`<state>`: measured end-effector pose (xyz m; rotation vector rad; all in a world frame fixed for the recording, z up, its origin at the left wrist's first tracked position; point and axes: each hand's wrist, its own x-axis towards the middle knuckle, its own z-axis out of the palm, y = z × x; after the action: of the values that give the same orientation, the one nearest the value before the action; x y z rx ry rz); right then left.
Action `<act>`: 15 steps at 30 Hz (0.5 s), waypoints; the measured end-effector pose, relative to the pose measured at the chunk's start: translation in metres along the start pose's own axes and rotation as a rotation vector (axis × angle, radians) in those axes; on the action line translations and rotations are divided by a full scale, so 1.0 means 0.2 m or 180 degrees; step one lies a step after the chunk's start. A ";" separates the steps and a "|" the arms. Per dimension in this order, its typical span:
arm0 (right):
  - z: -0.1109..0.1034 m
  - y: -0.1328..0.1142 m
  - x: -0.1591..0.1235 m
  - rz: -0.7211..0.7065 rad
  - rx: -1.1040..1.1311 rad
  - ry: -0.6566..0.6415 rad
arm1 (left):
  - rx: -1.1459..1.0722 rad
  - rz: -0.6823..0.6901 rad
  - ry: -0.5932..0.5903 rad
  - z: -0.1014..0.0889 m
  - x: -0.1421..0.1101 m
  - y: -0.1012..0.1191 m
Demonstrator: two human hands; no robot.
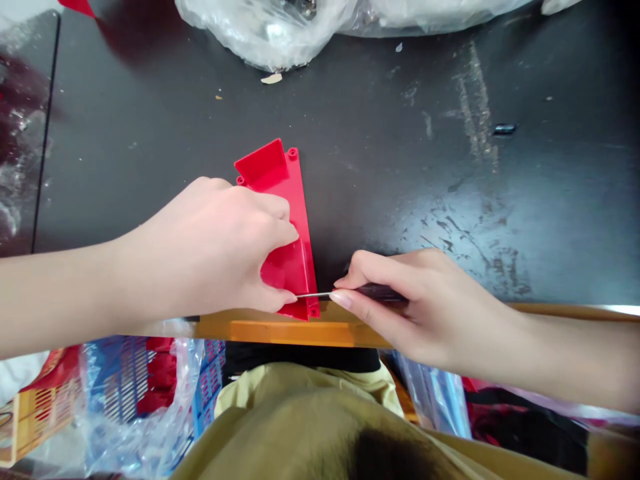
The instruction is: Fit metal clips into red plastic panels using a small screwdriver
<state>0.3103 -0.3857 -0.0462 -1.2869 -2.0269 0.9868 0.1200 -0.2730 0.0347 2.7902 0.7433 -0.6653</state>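
Red plastic forms a shallow moulded part (284, 267) on the dark tabletop (380, 180), near the front edge toward seven o'clock, where the left hand (225, 247), reaching in from nine o'clock, grips it with curled fingers. From four o'clock comes the right hand (415, 300), fingers closed round the dark handle of a thin metal-shafted tool (314, 295) — its shaft points to nine o'clock, beside the left thumb — while a clear plastic bag (273, 40) sits toward twelve.
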 end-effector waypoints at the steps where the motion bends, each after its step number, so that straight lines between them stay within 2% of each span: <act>1: 0.00 0.00 0.00 0.0039 0.0019 -0.0021 | -0.0029 -0.0024 -0.0053 -0.01 0.00 0.00; 15: -0.02 -0.02 0.01 0.0310 0.0212 -0.0149 | -0.0096 0.0145 0.0031 0.02 0.01 -0.04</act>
<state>0.3102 -0.3835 -0.0415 -1.3493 -1.9646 1.1292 0.1172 -0.2662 0.0301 2.7760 0.6836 -0.6278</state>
